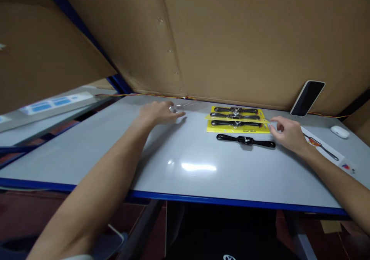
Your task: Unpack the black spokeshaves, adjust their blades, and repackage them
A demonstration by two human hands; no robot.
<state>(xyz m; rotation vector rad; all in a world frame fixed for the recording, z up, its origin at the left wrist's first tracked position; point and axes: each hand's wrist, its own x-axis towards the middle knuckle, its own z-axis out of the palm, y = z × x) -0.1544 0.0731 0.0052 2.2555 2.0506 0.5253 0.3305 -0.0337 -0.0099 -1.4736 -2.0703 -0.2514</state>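
My right hand (286,132) pinches the right end of a yellow spokeshave card (207,117), which is tilted up from the cards around it. Flat yellow cards (209,129) lie behind and in front of it, each with a black spokeshave on it. Closer to me, a loose black spokeshave (245,139) rests on the table. My left hand (158,112) reaches over the table left of the cards, its thumb and fingers apart. At its fingertips is a shiny, clear plastic-looking piece (172,108); its shape is partly hidden by the fingers.
A phone (307,98) leans against the brown back panel. A white earbud case (340,132) and a white sheet with a tool picture (326,148) lie at the right. Twisted wires (144,95) run along the back edge. The grey table (173,148) has a blue front edge.
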